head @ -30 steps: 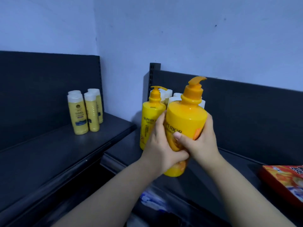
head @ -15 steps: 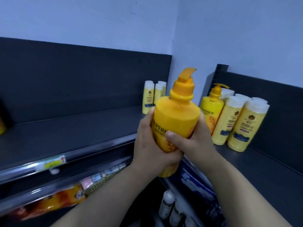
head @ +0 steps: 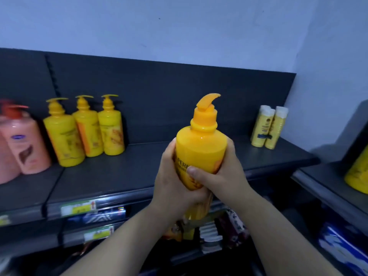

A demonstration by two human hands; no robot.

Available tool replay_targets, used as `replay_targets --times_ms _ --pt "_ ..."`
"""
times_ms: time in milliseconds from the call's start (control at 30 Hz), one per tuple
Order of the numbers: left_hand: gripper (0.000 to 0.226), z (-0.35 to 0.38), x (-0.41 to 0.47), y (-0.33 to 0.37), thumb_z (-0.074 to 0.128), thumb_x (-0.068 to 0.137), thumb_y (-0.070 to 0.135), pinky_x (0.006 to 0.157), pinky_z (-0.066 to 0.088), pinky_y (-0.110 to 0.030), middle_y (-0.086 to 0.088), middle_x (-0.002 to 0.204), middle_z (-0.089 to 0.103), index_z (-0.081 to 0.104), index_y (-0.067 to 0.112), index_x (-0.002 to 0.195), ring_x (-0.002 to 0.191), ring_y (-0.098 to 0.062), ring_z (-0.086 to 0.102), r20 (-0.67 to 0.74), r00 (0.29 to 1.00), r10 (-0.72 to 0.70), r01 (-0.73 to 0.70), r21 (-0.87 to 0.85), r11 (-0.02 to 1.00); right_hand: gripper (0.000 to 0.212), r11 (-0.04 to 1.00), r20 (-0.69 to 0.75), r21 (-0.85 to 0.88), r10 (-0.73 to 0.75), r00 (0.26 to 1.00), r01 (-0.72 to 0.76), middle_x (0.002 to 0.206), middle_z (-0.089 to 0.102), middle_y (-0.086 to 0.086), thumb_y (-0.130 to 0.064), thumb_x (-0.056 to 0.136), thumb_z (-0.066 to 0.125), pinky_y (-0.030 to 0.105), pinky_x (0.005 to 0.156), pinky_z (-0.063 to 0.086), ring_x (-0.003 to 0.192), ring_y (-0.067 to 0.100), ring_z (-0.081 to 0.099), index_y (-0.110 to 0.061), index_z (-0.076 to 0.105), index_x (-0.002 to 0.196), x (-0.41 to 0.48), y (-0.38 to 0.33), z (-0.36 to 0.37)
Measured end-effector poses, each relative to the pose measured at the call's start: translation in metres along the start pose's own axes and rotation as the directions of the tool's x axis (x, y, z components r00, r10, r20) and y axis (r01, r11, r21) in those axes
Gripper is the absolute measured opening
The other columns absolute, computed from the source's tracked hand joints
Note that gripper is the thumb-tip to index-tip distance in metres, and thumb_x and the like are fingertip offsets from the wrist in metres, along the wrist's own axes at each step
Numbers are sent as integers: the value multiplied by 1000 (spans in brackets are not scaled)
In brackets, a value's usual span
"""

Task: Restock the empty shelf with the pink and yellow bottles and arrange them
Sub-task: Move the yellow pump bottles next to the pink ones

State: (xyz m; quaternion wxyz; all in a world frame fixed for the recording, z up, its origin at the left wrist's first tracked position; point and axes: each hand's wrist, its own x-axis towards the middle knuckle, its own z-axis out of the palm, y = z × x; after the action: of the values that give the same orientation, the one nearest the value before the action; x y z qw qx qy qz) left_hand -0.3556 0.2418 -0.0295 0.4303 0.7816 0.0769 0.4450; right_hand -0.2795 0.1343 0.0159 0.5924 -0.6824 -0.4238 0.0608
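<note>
Yellow bottle (head: pixel 201 148) upright; left hand (head: pixel 175 188) and right hand (head: pixel 223 176) fingers (head: pixel 231 154) encircle it.

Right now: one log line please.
held: yellow pump bottle, upright | grip: left hand, right hand | shelf: three yellow bottles standing

Five yellow pump bottles (head: pixel 63 136) (head: pixel 87 132) (head: pixel 111 132) (head: pixel 356 176) are counted, held bottle (head: pixel 200 148) included; two pink pump bottles (head: pixel 29 144) (head: pixel 6 162) are seen; three white-capped yellow bottles (head: pixel 258 128) (head: pixel 267 130) (head: pixel 277 128) are counted; three price tags (head: pixel 78 209) (head: pixel 97 235) (head: pixel 3 220) are noted; two hands (head: pixel 173 188) (head: pixel 221 176) are seen.
</note>
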Motion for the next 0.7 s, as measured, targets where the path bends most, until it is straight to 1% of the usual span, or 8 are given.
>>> replay_targets --times_ms 100,167,267,333,400,567,633,700 --pt "105 -68 2 -39 73 49 48 88 48 -34 34 134 29 8 62 130 119 -3 44 -49 999 -9 12 55 998 78 1000 69 28 10 998 -12 113 45 -27 -38 60 83 16 74 47 101 -8 51 -53 28 113 16 -7 75" --pt "106 -100 2 -57 73 48 48 90 48 -39 34 133 28 5 67 128 122 -7 44 -53 998 -33 37 68 997 78 999 84 39 15 996 -18 114 45 -27 -35 62 83 16 75 46 102 -8 50 -52 28 114 24 -6 113" --pt "109 -141 1 -80 77 49 46 90 48 -47 25 135 34 5 68 128 123 -12 45 -29 994 -105 107 67 992 85 999 106 14 35 994 -36 114 45 -26 -39 60 86 27 82 49 105 -2 50 -49 27 120 35 -7 158" --pt "111 -159 1 -91 79 48 44 90 49 -47 16 134 40 5 68 128 121 -12 47 -23 988 -150 151 72 986 91 998 125 -13 57 991 -56 115 46 -26 -48 53 85 36 86 51 106 1 52 -48 26 123 42 -6 179" --pt "113 -175 2 -102 79 48 43 90 49 -45 15 133 42 4 67 129 119 -10 48 -40 981 -191 194 93 977 94 997 146 -21 71 987 -68 116 47 -25 -57 47 80 41 88 51 107 4 53 -49 26 124 51 -4 199" --pt "113 -196 10 -128 75 45 46 88 50 -39 34 124 38 6 62 133 110 -7 50 -76 965 -252 261 157 952 93 996 170 23 76 983 -81 118 45 -28 -62 44 77 39 92 50 111 2 50 -56 26 122 69 14 233" --pt "111 -198 17 -136 72 43 48 86 51 -39 31 120 42 4 68 128 107 -9 53 -79 954 -288 298 175 938 90 994 162 42 93 982 -101 117 45 -29 -61 43 77 38 90 50 109 0 50 -60 27 118 78 24 242" --pt "111 -199 29 -145 71 41 48 84 52 -40 20 119 49 1 73 123 105 -13 55 -73 946 -317 325 193 926 89 992 143 54 102 984 -111 116 46 -29 -60 43 77 37 89 51 108 -1 51 -59 28 118 92 35 247"
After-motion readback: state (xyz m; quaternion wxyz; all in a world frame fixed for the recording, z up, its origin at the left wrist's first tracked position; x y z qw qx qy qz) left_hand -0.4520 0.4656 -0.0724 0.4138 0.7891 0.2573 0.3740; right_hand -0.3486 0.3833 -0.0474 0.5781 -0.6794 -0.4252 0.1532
